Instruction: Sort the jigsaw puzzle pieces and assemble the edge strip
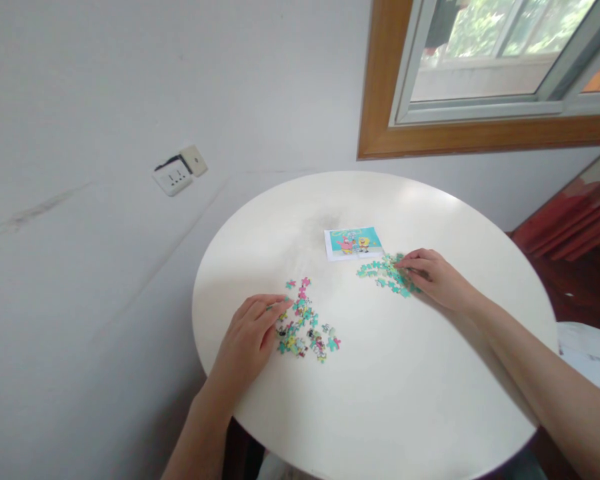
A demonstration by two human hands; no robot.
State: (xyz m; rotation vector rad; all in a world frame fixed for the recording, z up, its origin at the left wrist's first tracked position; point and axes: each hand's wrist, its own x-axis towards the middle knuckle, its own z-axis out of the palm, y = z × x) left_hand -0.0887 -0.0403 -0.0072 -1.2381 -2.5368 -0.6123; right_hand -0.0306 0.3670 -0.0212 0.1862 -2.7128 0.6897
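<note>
My left hand point(253, 330) rests on the table at the left edge of a loose pile of jigsaw puzzle pieces point(305, 313), coloured teal, pink and yellow. Its fingers are stretched out over the nearest pieces, hiding some of them. Over a second, mostly teal group of puzzle pieces point(393, 287), my right hand point(433, 277) has thumb and forefinger pinched together. A small piece seems to be between those fingertips, though it is hard to make out. Behind this group lies a picture card point(354, 243) showing a pink and a yellow cartoon figure.
The round white table point(405, 393) stands close to a pale wall point(105, 100) with a power socket point(174, 177). A wood-framed window point(380, 137) is at the back right. Red fabric point(575, 220) hangs at the far right, above a white item point(587, 353) beside the table.
</note>
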